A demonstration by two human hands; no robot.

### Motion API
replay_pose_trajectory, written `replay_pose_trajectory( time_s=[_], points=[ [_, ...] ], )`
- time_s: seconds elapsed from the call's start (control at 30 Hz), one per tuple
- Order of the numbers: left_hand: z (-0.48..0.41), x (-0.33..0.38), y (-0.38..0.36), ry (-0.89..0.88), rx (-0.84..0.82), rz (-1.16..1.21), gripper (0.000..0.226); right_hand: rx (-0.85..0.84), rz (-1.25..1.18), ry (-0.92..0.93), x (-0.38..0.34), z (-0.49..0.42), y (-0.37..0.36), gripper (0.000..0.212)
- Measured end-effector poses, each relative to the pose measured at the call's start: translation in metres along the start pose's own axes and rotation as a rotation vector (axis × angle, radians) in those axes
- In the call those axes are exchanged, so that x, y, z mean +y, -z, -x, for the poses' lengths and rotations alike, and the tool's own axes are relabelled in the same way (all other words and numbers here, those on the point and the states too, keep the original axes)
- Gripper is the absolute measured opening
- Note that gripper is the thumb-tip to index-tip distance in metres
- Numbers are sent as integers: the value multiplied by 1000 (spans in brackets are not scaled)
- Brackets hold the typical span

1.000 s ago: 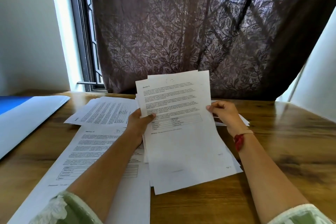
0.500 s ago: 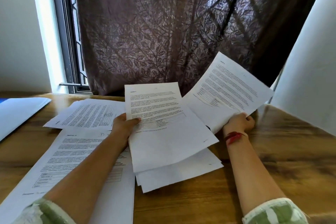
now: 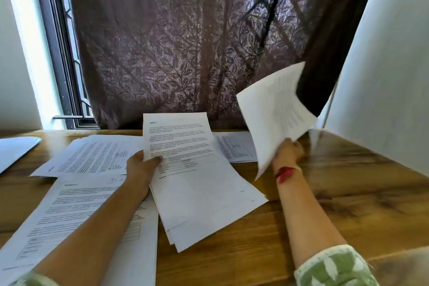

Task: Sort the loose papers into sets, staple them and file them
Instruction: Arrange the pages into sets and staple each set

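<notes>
Papers (image 3: 88, 158) lie loose on table (image 3: 348, 193) at left; left hand (image 3: 139, 167) grip pinches fanned stack (image 3: 197, 188) by its left edge, stack's lower end on table; right hand (image 3: 289, 152) grip holds blurred sheet (image 3: 276, 118) up above table, right of stack.

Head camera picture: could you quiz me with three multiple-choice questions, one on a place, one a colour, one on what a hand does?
1. Where is the sheet in the right hand? A raised in the air, right of the stack of papers; B in a drawer; C on the floor.
2. What colour is the wristband? A blue; B red; C yellow.
3. What is the left hand doing? A lying flat; B holding a stapler; C gripping that stack.
Answers: A, it hangs before the curtain; B, red shows on the right wrist; C, its thumb lies over the pages.
</notes>
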State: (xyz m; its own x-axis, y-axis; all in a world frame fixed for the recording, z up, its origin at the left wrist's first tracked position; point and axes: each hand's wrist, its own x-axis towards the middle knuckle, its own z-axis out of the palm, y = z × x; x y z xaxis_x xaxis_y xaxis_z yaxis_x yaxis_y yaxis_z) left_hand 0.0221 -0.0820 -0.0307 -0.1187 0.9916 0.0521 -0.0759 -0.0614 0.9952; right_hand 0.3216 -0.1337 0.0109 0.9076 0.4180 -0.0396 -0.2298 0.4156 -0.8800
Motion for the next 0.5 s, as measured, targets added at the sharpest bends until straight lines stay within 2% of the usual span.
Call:
replay_pose_trajectory(
  time_s=[0.07, 0.13, 0.23, 0.27, 0.33, 0.4, 0.5],
  points=[
    [1, 2, -1, 5, -28, -9, 29, -104, 58, -21, 7, 4, -7, 14],
    [4, 5, -1, 17, -57, -32, 29, -273, 232, -4, 13, 11, -13, 10],
    [7, 9, -1, 20, -113, -41, 27, -520, 383, 19, 17, 18, -15, 32],
    [9, 10, 0, 20, -125, -34, 26, -563, 469, 67, 18, 20, -16, 32],
    [10, 11, 1, 28, -137, -34, 25, -601, 671, 257, 25, 16, -19, 18],
    [11, 13, 1, 44, -135, -43, 23, -661, 805, 432, 31, 17, -23, 17],
    [12, 16, -1, 49, -99, -81, 18, -771, 931, 574, 41, 26, -29, 14]
  ],
)
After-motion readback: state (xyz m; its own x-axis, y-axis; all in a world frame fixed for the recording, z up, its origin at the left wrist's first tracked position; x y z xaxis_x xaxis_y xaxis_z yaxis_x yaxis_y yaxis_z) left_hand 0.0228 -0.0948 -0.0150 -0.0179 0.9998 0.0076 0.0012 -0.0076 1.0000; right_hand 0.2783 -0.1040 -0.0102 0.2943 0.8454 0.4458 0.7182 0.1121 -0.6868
